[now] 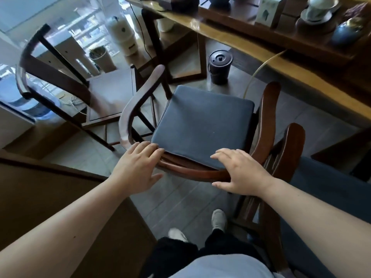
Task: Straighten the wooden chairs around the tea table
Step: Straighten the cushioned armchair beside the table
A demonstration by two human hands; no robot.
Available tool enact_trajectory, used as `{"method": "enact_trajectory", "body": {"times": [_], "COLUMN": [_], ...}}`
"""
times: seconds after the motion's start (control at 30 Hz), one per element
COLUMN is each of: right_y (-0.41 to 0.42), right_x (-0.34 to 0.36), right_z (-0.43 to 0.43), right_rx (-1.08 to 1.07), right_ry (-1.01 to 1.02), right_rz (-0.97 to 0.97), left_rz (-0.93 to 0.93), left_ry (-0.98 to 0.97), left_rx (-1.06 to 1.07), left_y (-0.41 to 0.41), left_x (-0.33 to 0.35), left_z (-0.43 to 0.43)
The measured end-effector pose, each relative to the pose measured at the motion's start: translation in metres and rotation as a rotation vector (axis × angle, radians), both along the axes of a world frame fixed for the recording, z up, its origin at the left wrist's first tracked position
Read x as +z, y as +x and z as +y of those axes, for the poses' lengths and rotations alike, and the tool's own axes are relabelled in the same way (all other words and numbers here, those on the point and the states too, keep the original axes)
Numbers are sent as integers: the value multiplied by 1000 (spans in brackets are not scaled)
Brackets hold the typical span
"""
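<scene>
A dark wooden armchair [190, 173] with a curved back rail and a blue seat cushion [202, 121] stands in front of me, facing the tea table [251, 43]. My left hand [138, 167] rests on the left end of the back rail, fingers spread and lying over it. My right hand [241, 173] lies on the right part of the same rail, fingers apart, thumb below the rail. A second wooden armchair [60, 77] without a cushion stands to the left, turned at an angle. A third chair [285, 157] stands close on the right.
A black lidded bucket [219, 65] sits on the floor under the table edge, with a clear hose [259, 71] running to it. Tea ware and a box crowd the tabletop. A water bottle [30, 103] and white canisters stand at the left. My feet [218, 219] are behind the chair.
</scene>
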State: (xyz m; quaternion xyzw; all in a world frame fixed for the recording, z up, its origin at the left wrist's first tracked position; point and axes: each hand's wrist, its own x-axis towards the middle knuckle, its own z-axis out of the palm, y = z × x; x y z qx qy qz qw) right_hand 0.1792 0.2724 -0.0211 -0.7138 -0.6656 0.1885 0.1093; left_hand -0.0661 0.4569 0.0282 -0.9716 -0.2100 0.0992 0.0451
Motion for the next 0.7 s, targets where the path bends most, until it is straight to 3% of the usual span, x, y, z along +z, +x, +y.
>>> {"method": "enact_trajectory", "body": {"times": [0.27, 0.4, 0.7], "right_y": [-15, -39, -84], "right_x": [-13, -22, -46], "right_z": [17, 20, 28], "right_rx": [-67, -195, -535], "right_ry": [-104, -154, -24], "right_rz": [12, 31, -1], "left_rz": [38, -41, -112], "left_ry": [-99, -205, -351], "left_rx": [-226, -396, -524], "left_y": [-8, -9, -10], "left_x": [-39, -59, -74], "left_z": [67, 98, 128]}}
